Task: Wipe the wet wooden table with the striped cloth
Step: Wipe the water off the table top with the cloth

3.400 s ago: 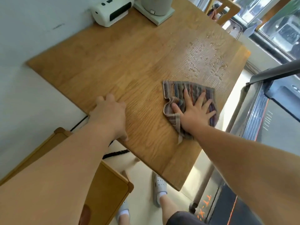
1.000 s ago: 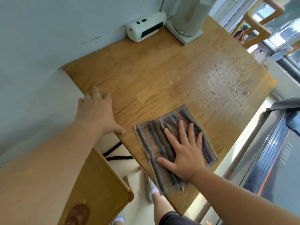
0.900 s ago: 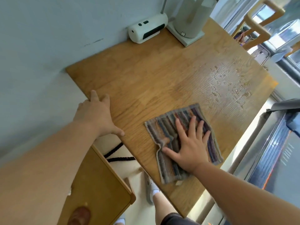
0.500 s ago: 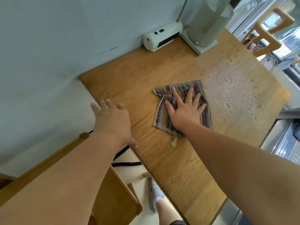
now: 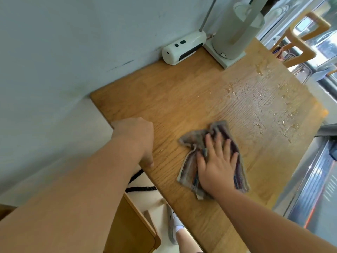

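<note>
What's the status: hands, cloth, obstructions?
Right hand flat on striped cloth, left hand braced on table edge. Water droplets remain beyond cloth. Nothing between them.

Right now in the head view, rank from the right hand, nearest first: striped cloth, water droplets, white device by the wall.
1. striped cloth, under the right hand.
2. water droplets, beyond, toward the far right edge.
3. white device, far against the wall.

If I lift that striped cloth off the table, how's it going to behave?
Probably floppy: the striped cloth already lies wrinkled and folded under the right hand. It looks thin, so likely light, though water droplets on the table suggest it may be damp and a bit heavier.
</note>
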